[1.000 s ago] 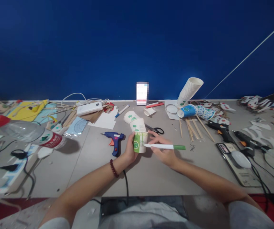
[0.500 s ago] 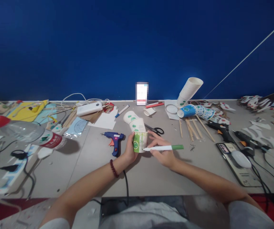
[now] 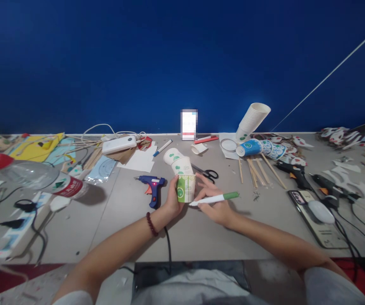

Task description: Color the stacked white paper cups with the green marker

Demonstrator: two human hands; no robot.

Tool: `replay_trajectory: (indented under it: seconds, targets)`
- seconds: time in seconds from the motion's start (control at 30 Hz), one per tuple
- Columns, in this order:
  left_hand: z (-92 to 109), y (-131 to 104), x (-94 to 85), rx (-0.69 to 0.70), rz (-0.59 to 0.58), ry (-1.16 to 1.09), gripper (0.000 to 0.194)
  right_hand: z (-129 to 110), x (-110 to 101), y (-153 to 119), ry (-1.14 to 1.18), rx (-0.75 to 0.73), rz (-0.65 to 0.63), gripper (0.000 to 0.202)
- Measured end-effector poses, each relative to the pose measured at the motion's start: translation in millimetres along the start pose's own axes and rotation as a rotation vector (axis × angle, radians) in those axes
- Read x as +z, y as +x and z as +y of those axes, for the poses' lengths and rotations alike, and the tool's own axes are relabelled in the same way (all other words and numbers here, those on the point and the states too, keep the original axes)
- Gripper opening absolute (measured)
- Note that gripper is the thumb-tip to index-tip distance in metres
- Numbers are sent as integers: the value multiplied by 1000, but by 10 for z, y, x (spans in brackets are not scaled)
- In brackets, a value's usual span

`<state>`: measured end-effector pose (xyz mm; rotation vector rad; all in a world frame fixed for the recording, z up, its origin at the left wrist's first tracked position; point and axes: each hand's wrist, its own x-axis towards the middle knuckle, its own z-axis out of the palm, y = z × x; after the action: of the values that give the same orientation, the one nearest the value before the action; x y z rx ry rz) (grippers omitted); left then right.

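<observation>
Fingers of my left hand (image 3: 172, 198) wrap the left side of a small paper cup (image 3: 186, 189), partly coloured green with a scalloped band near its rim. A white marker with a green end (image 3: 214, 199) is gripped in my right hand (image 3: 216, 207), its tip at the cup's lower right edge. Two white cups with green prints (image 3: 181, 165) lie just behind the held cup. Left of my left hand rests a blue glue gun (image 3: 153, 186). Black scissors (image 3: 210, 173) lie behind my right hand.
A bottle (image 3: 52, 178) and a power strip (image 3: 23, 228) occupy the left. At the back right, a stack of cups (image 3: 254, 120) leans above a blue cup (image 3: 250, 148) and wooden sticks (image 3: 255, 171). Further right lie a phone (image 3: 319, 224) and black glue guns (image 3: 328, 188).
The marker tip has moved down from the cup's side to its lower edge, and the marker now slants, green end higher. The cup has shifted very slightly.
</observation>
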<state>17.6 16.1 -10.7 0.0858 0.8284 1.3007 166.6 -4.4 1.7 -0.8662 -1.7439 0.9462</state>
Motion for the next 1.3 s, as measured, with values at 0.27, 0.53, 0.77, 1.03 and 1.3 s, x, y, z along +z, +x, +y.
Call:
replay_trajectory:
  seconds: [0.27, 0.53, 0.77, 1.03, 1.3]
  targets:
    - [-5, -4, -15, 37, -46, 38, 33, 2, -6, 27, 102, 32, 93, 7]
    - [10, -47, -10, -25, -69, 113, 34, 53, -13, 63, 65, 26, 221, 7]
    - [-12, -26, -39, -6, -71, 119, 35, 36, -24, 86, 0, 32, 238, 6]
    - [12, -57, 3, -37, -52, 121, 33, 19, -28, 97, -21, 14, 249, 8]
    - [-3, -40, -16, -28, -62, 121, 35, 26, -29, 97, -21, 1, 249, 7]
